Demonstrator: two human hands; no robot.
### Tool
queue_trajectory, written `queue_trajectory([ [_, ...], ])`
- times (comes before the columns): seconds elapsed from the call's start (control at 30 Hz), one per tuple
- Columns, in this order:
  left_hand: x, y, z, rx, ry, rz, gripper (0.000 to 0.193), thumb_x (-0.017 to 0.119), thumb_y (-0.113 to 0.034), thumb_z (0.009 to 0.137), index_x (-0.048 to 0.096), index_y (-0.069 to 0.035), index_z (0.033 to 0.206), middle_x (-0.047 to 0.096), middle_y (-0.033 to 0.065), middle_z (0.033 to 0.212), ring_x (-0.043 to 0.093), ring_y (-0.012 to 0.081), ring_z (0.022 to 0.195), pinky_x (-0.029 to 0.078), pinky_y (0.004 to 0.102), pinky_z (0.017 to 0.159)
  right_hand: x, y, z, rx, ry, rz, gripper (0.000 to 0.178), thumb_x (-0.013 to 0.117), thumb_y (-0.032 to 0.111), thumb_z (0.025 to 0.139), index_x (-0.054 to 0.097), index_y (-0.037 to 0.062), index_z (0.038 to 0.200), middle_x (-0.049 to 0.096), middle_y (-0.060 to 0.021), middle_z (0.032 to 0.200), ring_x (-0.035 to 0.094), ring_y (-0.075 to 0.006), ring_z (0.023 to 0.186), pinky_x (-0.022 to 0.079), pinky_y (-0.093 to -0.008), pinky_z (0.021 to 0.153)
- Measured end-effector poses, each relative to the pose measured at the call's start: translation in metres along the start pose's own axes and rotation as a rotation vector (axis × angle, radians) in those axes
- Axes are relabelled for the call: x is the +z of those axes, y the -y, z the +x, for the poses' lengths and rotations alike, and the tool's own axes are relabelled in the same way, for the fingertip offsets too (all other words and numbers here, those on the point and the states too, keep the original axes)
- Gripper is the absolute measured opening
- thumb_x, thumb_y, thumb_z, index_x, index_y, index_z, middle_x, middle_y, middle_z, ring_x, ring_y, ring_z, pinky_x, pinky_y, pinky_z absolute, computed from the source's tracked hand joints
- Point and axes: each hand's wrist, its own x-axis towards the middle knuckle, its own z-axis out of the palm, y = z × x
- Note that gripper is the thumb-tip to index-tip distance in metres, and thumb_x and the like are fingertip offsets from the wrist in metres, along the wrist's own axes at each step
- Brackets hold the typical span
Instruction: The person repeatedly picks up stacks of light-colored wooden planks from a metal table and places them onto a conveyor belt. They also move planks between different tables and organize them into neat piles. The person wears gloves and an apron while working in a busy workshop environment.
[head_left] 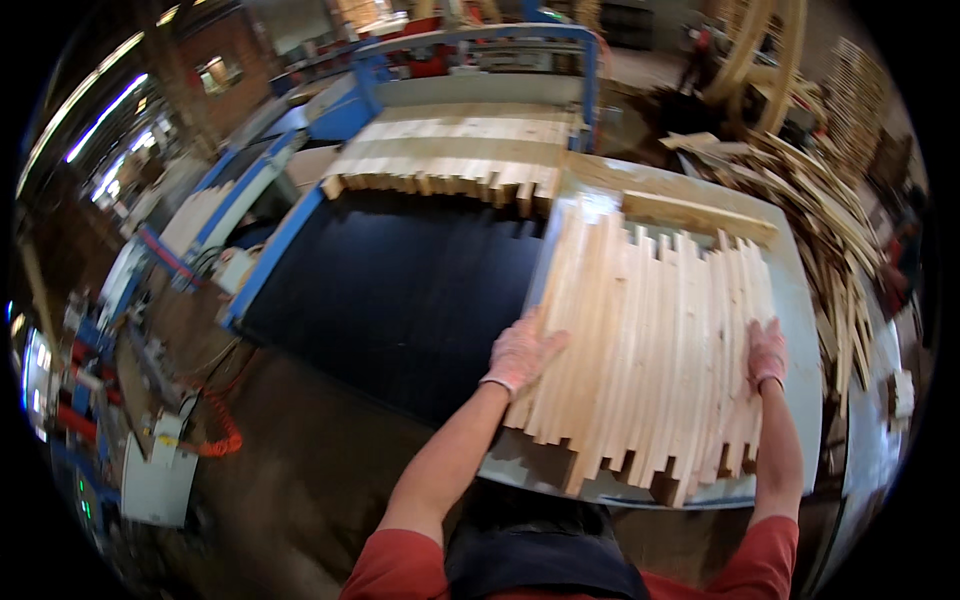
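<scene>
A row of long pale wooden strips point(650, 350) lies side by side on a light grey table point(800, 400), their ends uneven. At the row's left edge is my left hand point(525, 352), in a thin pinkish glove, fingers spread against the outer strips with the thumb over the top. Against the right edge rests my right hand point(767, 353), gloved alike, its fingers stretched along the last strip. The row lies between both hands. Left of the table runs a black belt point(400, 290), and another layer of strips point(450, 145) lies at its far end.
A loose wooden bar point(700, 215) lies behind the row. Blue machine rails point(275, 250) border the belt, with a blue frame point(480, 35) across its far end. A heap of offcut strips point(800, 200) is at right. An orange coiled hose point(222, 430) hangs at lower left.
</scene>
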Motion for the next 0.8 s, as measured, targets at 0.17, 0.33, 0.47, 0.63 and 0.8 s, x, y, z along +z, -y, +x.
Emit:
queue_trajectory([
  [0.17, -0.013, -0.015, -0.003, -0.137, 0.103, 0.018, 0.093, 0.069, -0.062, 0.093, 0.048, 0.002, 0.157, 0.059, 0.0257, 0.152, 0.056, 0.0405, 0.141, 0.045, 0.0471, 0.118, 0.011, -0.013, 0.008, -0.012, 0.013, 0.101, 0.078, 0.053, 0.052, 0.103, 0.040, 0.0044, 0.163, 0.056, -0.0357, 0.148, 0.053, -0.0535, 0.137, 0.043, -0.0543, 0.115],
  [0.33, -0.023, -0.025, -0.008, -0.202, 0.112, 0.028, 0.094, 0.069, -0.063, 0.092, 0.047, -0.002, 0.159, 0.062, 0.0233, 0.150, 0.060, 0.0395, 0.137, 0.048, 0.0457, 0.117, 0.024, -0.019, 0.022, 0.052, 0.006, 0.128, 0.079, 0.052, 0.054, 0.105, 0.037, 0.0064, 0.166, 0.052, -0.0327, 0.155, 0.050, -0.0503, 0.141, 0.040, -0.0539, 0.118],
  [0.47, -0.032, -0.035, -0.015, -0.237, 0.117, -0.031, 0.091, 0.070, -0.060, 0.091, 0.048, -0.004, 0.160, 0.065, 0.0224, 0.147, 0.061, 0.0386, 0.136, 0.048, 0.0436, 0.117, 0.025, -0.023, 0.026, 0.032, 0.044, 0.142, 0.079, 0.052, 0.055, 0.106, 0.039, 0.0057, 0.165, 0.052, -0.0312, 0.156, 0.050, -0.0494, 0.142, 0.040, -0.0533, 0.118],
  [0.63, -0.022, -0.019, -0.014, -0.136, 0.042, -0.008, 0.078, 0.071, -0.057, 0.091, 0.059, -0.006, 0.148, 0.069, 0.0246, 0.139, 0.065, 0.0398, 0.130, 0.051, 0.0477, 0.110, 0.003, -0.004, 0.004, 0.022, 0.103, 0.150, 0.071, 0.051, 0.050, 0.108, 0.043, 0.0060, 0.163, 0.054, -0.0293, 0.156, 0.052, -0.0472, 0.142, 0.041, -0.0525, 0.117],
  [0.8, 0.001, 0.010, 0.009, 0.233, -0.009, -0.006, 0.029, 0.055, -0.028, 0.106, 0.073, -0.007, 0.113, 0.075, 0.0179, 0.111, 0.071, 0.0311, 0.103, 0.056, 0.0450, 0.085, -0.002, 0.070, -0.001, -0.132, 0.219, -0.028, 0.069, 0.054, 0.049, 0.107, 0.051, 0.0022, 0.158, 0.050, -0.0217, 0.161, 0.050, -0.0350, 0.147, 0.037, -0.0428, 0.123],
])
